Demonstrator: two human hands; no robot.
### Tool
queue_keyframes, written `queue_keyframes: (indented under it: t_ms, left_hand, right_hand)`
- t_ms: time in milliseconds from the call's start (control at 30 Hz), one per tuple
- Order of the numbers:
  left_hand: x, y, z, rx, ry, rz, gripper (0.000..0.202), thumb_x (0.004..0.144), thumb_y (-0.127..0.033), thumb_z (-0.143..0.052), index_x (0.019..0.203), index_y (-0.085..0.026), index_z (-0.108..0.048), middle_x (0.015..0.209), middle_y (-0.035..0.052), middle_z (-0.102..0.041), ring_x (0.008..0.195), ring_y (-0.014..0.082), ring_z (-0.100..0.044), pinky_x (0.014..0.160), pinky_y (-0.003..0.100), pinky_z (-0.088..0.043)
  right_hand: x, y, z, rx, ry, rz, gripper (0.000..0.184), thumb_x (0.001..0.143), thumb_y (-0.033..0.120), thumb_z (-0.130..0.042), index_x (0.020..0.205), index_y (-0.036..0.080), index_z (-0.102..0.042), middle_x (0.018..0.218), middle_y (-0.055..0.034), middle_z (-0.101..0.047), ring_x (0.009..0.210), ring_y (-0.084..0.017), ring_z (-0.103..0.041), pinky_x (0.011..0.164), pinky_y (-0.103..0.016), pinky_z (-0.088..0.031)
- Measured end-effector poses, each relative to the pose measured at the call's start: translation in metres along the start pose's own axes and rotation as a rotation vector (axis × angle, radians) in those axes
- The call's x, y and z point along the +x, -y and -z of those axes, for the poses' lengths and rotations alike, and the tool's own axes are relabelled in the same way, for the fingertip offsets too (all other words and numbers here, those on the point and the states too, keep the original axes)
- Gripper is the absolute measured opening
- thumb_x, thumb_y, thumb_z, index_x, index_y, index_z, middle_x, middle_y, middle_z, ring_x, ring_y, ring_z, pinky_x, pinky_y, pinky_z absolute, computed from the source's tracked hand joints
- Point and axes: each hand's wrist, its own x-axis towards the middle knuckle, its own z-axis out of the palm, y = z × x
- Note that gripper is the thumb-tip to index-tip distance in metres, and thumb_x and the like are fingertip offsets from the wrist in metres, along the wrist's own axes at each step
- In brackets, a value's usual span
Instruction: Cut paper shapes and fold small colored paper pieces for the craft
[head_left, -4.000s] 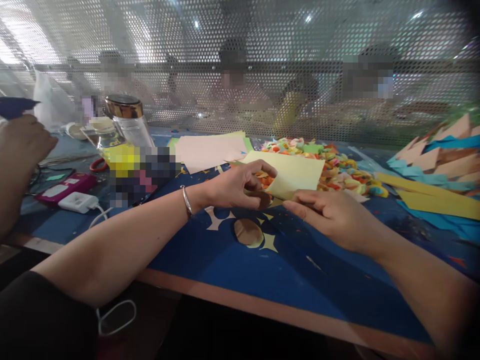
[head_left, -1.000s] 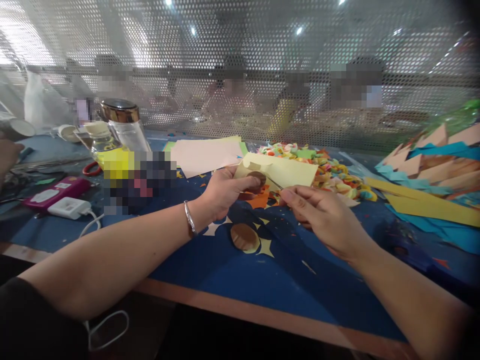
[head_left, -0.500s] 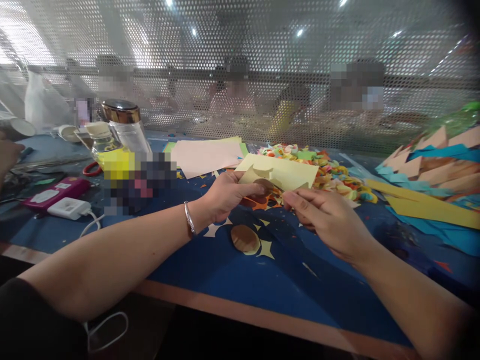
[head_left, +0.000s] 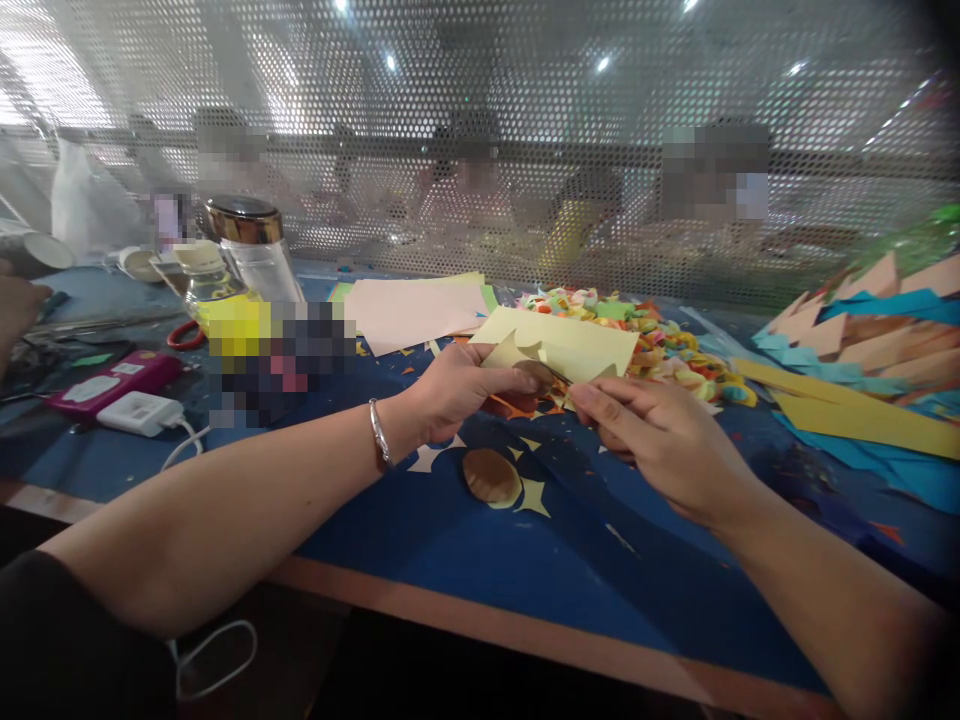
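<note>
Pale yellow paper (head_left: pixel 592 340) curls between two hands

The thin, matte sheet is held above the blue table (head_left: pixel 450 545), its near edge cut into a curling, pointed flap. The left hand (head_left: pixel 457 390) pinches it between thumb and fingers, together with a smooth brown disc (head_left: pixel 535 371) whose material I cannot tell. The right hand (head_left: pixel 637 425) has its fingers curled, thumb pressed to forefinger on a thin dark tool (head_left: pixel 557 375) that meets the sheet; its handle is hidden.

Below, a second round brown piece (head_left: pixel 487 474) lies flat with a pale yellow rim showing, just beside a concave, four-pointed scrap (head_left: pixel 534 497). Behind the sheet spreads a heap of crinkled multicoloured paper curls (head_left: pixel 697 370). To the right rise jagged peach and blue folded papers (head_left: pixel 862 330), before a perforated metal screen (head_left: pixel 495 90).
</note>
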Motion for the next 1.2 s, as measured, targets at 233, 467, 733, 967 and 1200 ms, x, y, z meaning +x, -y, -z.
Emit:
queue_keyframes:
  t_ms: [233, 467, 733, 967, 1200]
  left_hand:
    - [0.001, 0.002, 0.0, -0.019, 0.008, 0.004, 0.016, 0.071, -0.014, -0.086, 0.083, -0.011, -0.076, 0.072, 0.004, -0.074, 0.063, 0.0118, -0.069, 0.061, 0.025, -0.051]
    - [0.002, 0.004, 0.001, -0.062, -0.073, -0.114, 0.022, 0.072, -0.021, -0.088, 0.084, -0.014, -0.07, 0.078, 0.0015, -0.074, 0.074, 0.011, -0.069, 0.069, 0.025, -0.045]
    - [0.002, 0.01, -0.001, -0.154, 0.006, -0.179, 0.029, 0.07, -0.023, -0.09, 0.077, -0.016, -0.063, 0.078, 0.0002, -0.075, 0.074, 0.0112, -0.068, 0.078, 0.029, -0.047]
    - [0.001, 0.013, -0.002, -0.219, 0.136, -0.191, 0.035, 0.07, -0.023, -0.094, 0.08, -0.017, -0.061, 0.082, -0.0006, -0.078, 0.08, 0.0115, -0.073, 0.085, 0.029, -0.052]
    - [0.004, 0.018, -0.001, -0.242, 0.169, -0.212, 0.037, 0.07, -0.022, -0.095, 0.081, -0.017, -0.06, 0.084, -0.0018, -0.078, 0.081, 0.011, -0.075, 0.089, 0.029, -0.052]
  right_hand:
    - [-0.001, 0.0, 0.0, 0.004, -0.009, -0.075, 0.06, 0.087, 0.08, -0.063, 0.071, 0.022, -0.058, 0.05, 0.0074, -0.033, 0.044, -0.009, -0.025, 0.041, -0.026, -0.015]
    - [0.0, 0.002, -0.002, 0.054, -0.071, -0.066, 0.061, 0.085, 0.082, -0.063, 0.07, 0.023, -0.057, 0.049, 0.0086, -0.026, 0.043, -0.009, -0.02, 0.039, -0.027, -0.017]
    - [-0.001, 0.002, -0.005, 0.0, -0.081, -0.016, 0.061, 0.087, 0.081, -0.061, 0.069, 0.024, -0.052, 0.052, 0.0068, -0.029, 0.046, -0.01, -0.024, 0.041, -0.029, -0.017]
    - [-0.003, 0.004, -0.007, -0.043, -0.078, 0.02, 0.063, 0.087, 0.082, -0.06, 0.068, 0.023, -0.051, 0.054, 0.0066, -0.03, 0.047, -0.009, -0.026, 0.043, -0.028, -0.017]
    - [-0.003, 0.002, -0.007, -0.038, -0.09, 0.028, 0.061, 0.089, 0.08, -0.06, 0.07, 0.023, -0.052, 0.055, 0.0074, -0.028, 0.048, -0.009, -0.024, 0.042, -0.028, -0.018]
